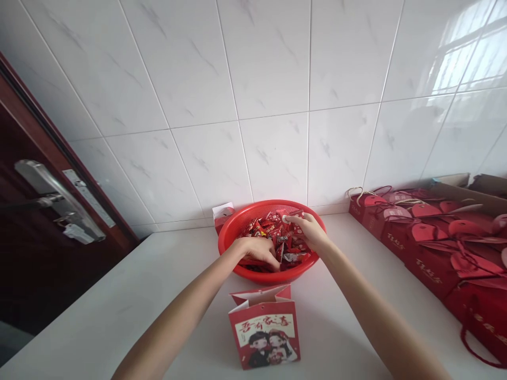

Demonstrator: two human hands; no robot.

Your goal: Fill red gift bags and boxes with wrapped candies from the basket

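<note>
A red plastic basket (285,276) with perforated sides holds many small wrapped candies (282,240), mostly red with some gold and silver. My left hand (259,250) reaches down into the basket's left side, its fingers curled and partly buried among the wrappers; what they grip is hidden. Over the right side, my right hand (309,228) pinches a small red-and-white wrapped candy between thumb and fingers. In front of the basket stands a red paper gift bag (264,330), its top open, printed with a cartoon couple and Chinese characters. Neither hand touches the bag.
Rows of red gift boxes (423,269) with cord handles stand along the right of the white table (190,338). A small red-and-white box (222,212) sits behind the basket. A tiled wall (273,153) closes the back; a dark door (43,237) is at left.
</note>
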